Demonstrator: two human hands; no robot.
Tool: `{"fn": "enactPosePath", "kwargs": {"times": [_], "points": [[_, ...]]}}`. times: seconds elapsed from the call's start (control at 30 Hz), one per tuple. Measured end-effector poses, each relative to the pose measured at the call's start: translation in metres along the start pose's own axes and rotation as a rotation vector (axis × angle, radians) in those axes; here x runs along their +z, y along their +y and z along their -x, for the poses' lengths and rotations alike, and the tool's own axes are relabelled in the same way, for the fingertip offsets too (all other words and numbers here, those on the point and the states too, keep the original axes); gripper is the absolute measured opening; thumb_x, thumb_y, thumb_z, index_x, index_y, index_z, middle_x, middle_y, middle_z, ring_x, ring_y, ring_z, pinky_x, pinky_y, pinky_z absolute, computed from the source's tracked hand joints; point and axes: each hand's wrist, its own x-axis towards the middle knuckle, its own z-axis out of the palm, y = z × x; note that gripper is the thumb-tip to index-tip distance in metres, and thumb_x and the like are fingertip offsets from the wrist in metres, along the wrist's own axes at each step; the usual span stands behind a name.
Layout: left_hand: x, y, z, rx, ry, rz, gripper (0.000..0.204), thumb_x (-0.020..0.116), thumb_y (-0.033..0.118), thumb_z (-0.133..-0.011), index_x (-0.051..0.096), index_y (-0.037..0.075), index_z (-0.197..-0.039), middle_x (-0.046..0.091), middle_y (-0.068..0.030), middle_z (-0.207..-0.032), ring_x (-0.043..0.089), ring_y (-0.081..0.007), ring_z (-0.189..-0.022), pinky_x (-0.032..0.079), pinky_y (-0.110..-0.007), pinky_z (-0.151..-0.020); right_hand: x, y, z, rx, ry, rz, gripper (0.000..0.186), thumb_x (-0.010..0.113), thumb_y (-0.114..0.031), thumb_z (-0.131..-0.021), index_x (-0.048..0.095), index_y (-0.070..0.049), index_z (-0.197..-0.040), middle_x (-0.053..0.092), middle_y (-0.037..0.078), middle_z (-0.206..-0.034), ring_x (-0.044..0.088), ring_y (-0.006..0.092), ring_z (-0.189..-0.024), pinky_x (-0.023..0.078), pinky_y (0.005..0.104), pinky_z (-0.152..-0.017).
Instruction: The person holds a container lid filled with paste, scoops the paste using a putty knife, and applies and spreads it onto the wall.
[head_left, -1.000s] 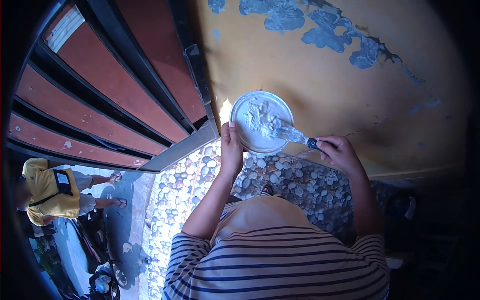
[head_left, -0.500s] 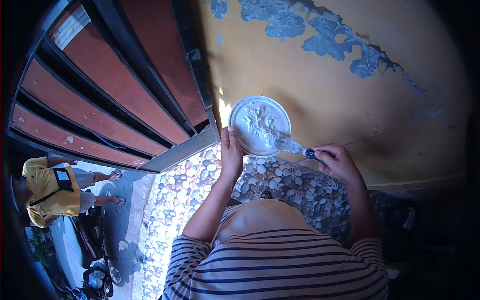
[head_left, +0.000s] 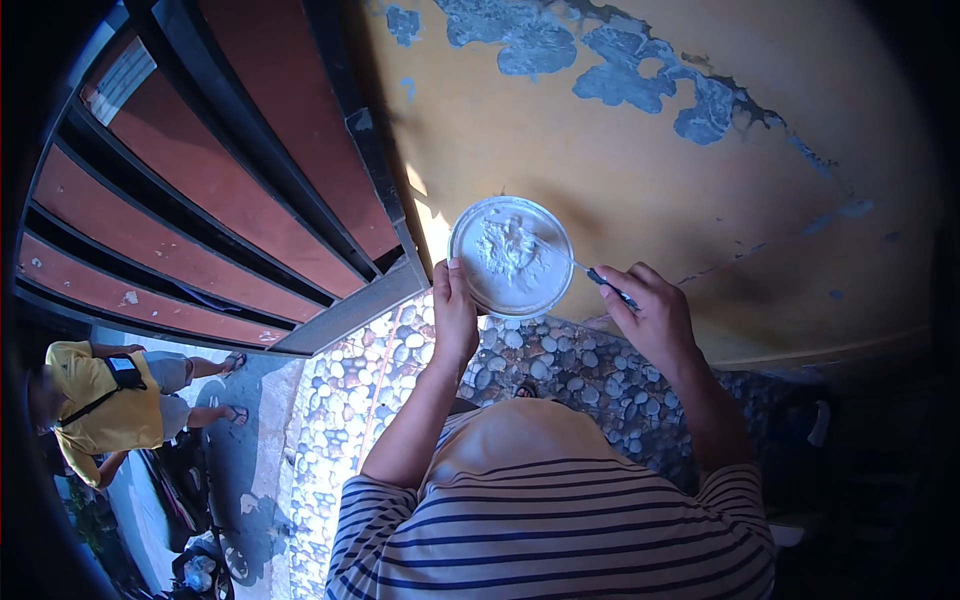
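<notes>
My left hand (head_left: 457, 318) grips the near left rim of a round white lid (head_left: 545, 290), with the thumb on top and the other fingers partly hidden beneath. A lumpy heap of white paste (head_left: 512, 248) lies in the middle of the lid. In my right hand (head_left: 650, 312) is a putty knife (head_left: 608, 283), closed round its dark handle. Its blade is turned nearly edge-on and reaches to the right side of the lid. Beyond the lid rises a yellow wall (head_left: 600, 150) with grey-blue patches (head_left: 620, 75) of peeled or filled surface along a crack.
A red and black slatted gate (head_left: 230, 180) stands at the left, close to the lid. Underfoot is a pebble-patterned floor (head_left: 345, 400). Past the gate, a person in a yellow shirt (head_left: 115, 400) stands near a parked motorbike (head_left: 190, 480).
The putty knife has lifted off the paste and turned from flat to nearly edge-on. The paste is now bunched nearer the middle. The person outside has shifted an arm.
</notes>
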Motion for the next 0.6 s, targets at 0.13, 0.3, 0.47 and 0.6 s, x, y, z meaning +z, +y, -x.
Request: {"fn": "enactPosePath", "kwargs": {"times": [0.13,0.3,0.47,0.6], "points": [[0.009,-0.003,0.001,-0.039,-0.026,0.033,0.035,0.041,0.037,-0.111,0.053,0.004,-0.108,0.05,0.0013,-0.084,0.042,-0.0055,-0.074,0.039,-0.024,-0.065,-0.016,-0.002,0.008,-0.18,-0.036,0.167,0.025,0.073,-0.01,-0.087,0.075,-0.011,-0.112,0.059,0.007,-0.078,0.062,0.021,-0.063,0.052,0.0353,-0.059],[0.021,0.007,0.007,-0.007,-0.041,-0.017,0.035,0.041,0.038,-0.11,0.053,0.005,-0.107,0.049,0.0025,-0.081,0.04,-0.0054,-0.071,0.038,-0.024,-0.061,-0.037,0.004,-0.02,-0.165,0.014,0.164,0.025,0.073,-0.013,-0.088,0.075,-0.012,-0.113,0.058,0.005,-0.078,0.062,0.0207,-0.066,0.052,0.0356,-0.059],[0.037,0.018,0.015,-0.067,-0.085,-0.01,0.033,0.041,0.036,-0.111,0.053,0.006,-0.106,0.05,0.0022,-0.085,0.041,-0.0053,-0.076,0.039,-0.024,-0.067,-0.046,-0.004,-0.034,-0.276,-0.006,0.315,0.025,0.074,-0.013,-0.085,0.076,-0.013,-0.11,0.056,0.005,-0.077,0.061,0.0198,-0.069,0.052,0.035,-0.06],[0.033,0.007,-0.006,-0.041,-0.064,0.024,0.032,0.041,0.034,-0.111,0.054,0.006,-0.108,0.05,0.0019,-0.088,0.041,-0.0053,-0.08,0.039,-0.024,-0.071,-0.053,-0.008,-0.031,-0.321,-0.094,0.328,0.025,0.075,-0.013,-0.084,0.076,-0.013,-0.108,0.055,0.005,-0.077,0.061,0.0197,-0.069,0.052,0.0351,-0.06]]}}
